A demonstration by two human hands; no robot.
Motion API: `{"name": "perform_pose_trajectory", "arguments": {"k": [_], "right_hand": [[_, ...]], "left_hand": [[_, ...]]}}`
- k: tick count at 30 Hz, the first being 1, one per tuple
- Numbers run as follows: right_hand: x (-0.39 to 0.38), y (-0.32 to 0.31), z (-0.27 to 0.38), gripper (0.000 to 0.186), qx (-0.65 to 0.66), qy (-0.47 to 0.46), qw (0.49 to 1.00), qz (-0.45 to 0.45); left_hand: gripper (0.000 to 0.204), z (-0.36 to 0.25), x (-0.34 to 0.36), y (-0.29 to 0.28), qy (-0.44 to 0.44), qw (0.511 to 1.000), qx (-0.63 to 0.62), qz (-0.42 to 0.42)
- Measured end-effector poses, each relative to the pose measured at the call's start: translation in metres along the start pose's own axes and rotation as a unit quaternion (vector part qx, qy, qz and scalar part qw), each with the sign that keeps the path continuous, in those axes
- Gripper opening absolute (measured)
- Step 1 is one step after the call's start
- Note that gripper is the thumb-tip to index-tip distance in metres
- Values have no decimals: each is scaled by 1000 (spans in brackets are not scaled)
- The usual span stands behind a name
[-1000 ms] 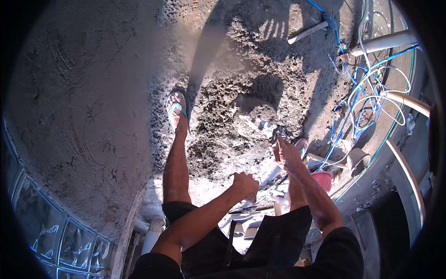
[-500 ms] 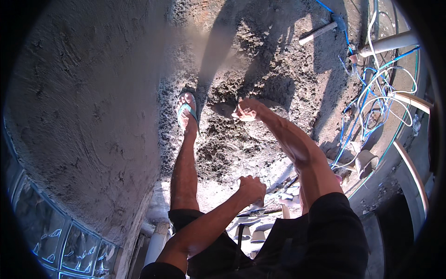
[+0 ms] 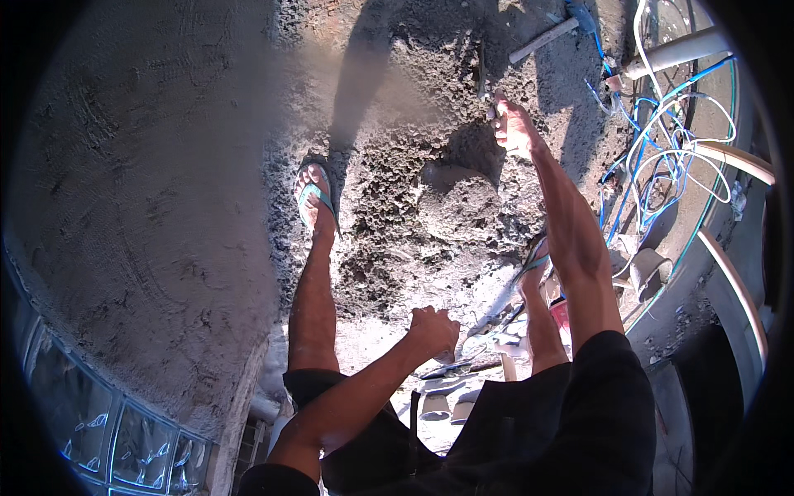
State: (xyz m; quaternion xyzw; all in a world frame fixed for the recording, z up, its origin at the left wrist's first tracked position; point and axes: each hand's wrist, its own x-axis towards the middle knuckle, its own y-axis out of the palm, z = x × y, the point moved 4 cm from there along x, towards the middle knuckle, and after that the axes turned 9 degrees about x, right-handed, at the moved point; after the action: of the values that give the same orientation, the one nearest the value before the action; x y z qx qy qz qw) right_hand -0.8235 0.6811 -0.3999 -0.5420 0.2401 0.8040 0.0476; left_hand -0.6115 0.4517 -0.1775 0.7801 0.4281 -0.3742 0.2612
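My left hand (image 3: 434, 332) is closed in front of my body, knuckles up. A small greyish edge shows beneath it, too little to name. My right hand (image 3: 514, 131) reaches forward over the rough ground with its fingers curled in. What it grips, if anything, I cannot make out. Just beyond its fingertips a thin upright strip (image 3: 482, 73) shows against the soil; whether they touch I cannot tell. Below and left of that hand lies a mound of crumbly grey-brown mortar or soil (image 3: 459, 202).
A rough plastered wall (image 3: 149, 182) fills the left, above glass blocks (image 3: 132, 438). A hammer (image 3: 546, 40) lies far right. Tangled blue and white cables (image 3: 662, 165) and a pipe (image 3: 678, 54) lie at the right. My sandalled left foot (image 3: 314, 194) stands beside the wall.
My right hand has moved forward and to the right, away from the mound. My left hand stays closed in about the same place. My right foot has come into view.
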Motion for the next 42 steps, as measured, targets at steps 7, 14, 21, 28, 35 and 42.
{"name": "perform_pose_trajectory", "arguments": {"k": [7,14,21,28,35,42], "right_hand": [[-155,-34,-93,48,-313,-97,944,-49],[-211,-92,-232,53,-733,-159,661,-30],[-97,-166,-247,45,-758,-123,637,71],[-130,-118,-199,56,-727,-266,633,-21],[-260,-39,-157,56,-564,-104,817,-61],[-275,12,-210,50,-519,22,849,-97]], "left_hand": [[62,-3,-3,0,-2,1000,2,14],[64,-10,5,0,-2,1000,12,28],[70,-2,8,19,-45,998,44,-4],[65,-11,11,18,-29,998,45,15],[64,0,11,3,-30,996,80,9],[51,-5,14,6,-29,998,56,-3]]}}
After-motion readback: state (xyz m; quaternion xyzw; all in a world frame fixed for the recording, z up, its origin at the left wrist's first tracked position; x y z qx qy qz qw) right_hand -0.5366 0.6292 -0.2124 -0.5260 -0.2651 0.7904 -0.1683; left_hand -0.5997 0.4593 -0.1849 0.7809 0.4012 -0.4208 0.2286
